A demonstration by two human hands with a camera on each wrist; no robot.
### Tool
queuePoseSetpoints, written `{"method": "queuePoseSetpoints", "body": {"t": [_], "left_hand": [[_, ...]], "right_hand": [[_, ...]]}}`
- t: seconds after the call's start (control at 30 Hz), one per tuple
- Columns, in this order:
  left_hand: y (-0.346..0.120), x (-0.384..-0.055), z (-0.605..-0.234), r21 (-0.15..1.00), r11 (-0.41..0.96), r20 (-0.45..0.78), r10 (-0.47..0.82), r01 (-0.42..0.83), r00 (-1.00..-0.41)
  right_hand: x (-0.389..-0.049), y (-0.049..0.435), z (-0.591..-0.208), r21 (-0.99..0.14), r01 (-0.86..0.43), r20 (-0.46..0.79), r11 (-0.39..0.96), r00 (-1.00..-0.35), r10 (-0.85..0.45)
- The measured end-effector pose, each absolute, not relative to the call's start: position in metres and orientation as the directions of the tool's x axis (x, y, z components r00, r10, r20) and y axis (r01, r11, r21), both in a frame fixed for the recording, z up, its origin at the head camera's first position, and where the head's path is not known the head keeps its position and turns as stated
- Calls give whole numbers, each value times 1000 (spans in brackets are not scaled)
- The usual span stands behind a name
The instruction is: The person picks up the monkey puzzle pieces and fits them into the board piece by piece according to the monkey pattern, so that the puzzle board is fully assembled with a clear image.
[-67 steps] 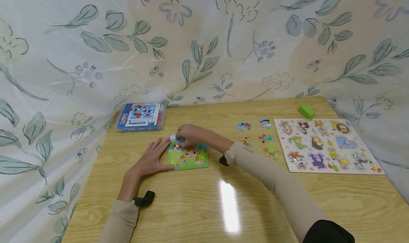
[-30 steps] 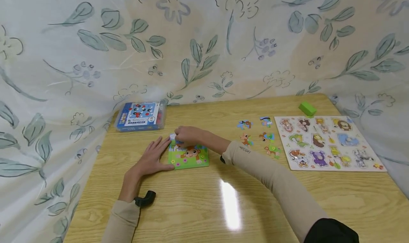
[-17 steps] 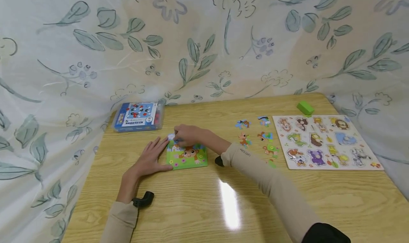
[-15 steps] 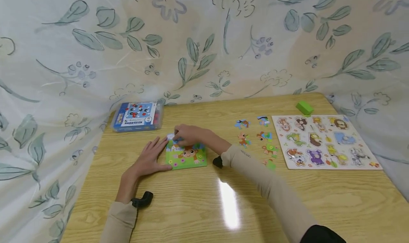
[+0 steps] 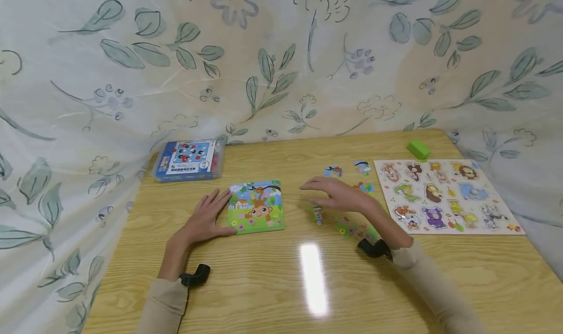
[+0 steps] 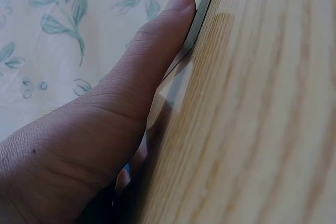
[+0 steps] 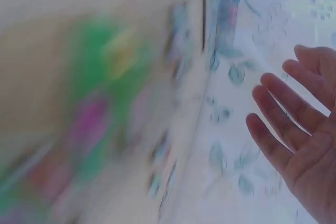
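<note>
A square jigsaw puzzle [image 5: 257, 207], with a monkey hanging upside down from a branch, lies flat on the table in the head view. My left hand [image 5: 206, 217] rests at its left side, fingers spread, with the thumb along the lower left corner. In the left wrist view, the left thumb [image 6: 157, 45] lies against the thin puzzle edge [image 6: 202, 19]. To the right of the puzzle, my right hand [image 5: 338, 195] is over loose jigsaw pieces [image 5: 352, 229], partly hiding them. Its fingers [image 7: 283, 103] are spread and hold nothing in the right wrist view, where the pieces are blurred.
A white animal puzzle board [image 5: 466, 230] lies at the right, with a green block [image 5: 419, 149] behind it. A clear-lidded blue box [image 5: 189, 159] sits at the back left. A floral cloth [image 5: 281, 109] hangs behind the wooden table [image 5: 264, 285].
My right hand has left the upper part of the puzzle and moved right, over the loose pieces. The whole monkey picture now shows. My left hand has stayed in place.
</note>
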State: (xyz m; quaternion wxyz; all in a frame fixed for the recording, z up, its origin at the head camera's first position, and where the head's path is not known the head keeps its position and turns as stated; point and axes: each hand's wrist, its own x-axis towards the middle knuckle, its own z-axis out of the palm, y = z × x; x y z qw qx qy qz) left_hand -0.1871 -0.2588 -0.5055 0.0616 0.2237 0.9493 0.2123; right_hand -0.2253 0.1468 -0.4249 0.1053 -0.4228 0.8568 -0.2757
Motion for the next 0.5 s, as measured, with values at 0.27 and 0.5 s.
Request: {"method": "queuePoseSetpoints", "body": {"t": [0.27, 0.5], "left_hand": [[-264, -184, -502, 411, 821, -28, 446, 396, -894], [-260, -186, -502, 429, 805, -20, 462, 410, -887]], "right_hand": [[-209, 194, -430, -647, -580, 34, 495, -670, -741], [-211, 198, -435, -640, -607, 90, 471, -668, -739]]}}
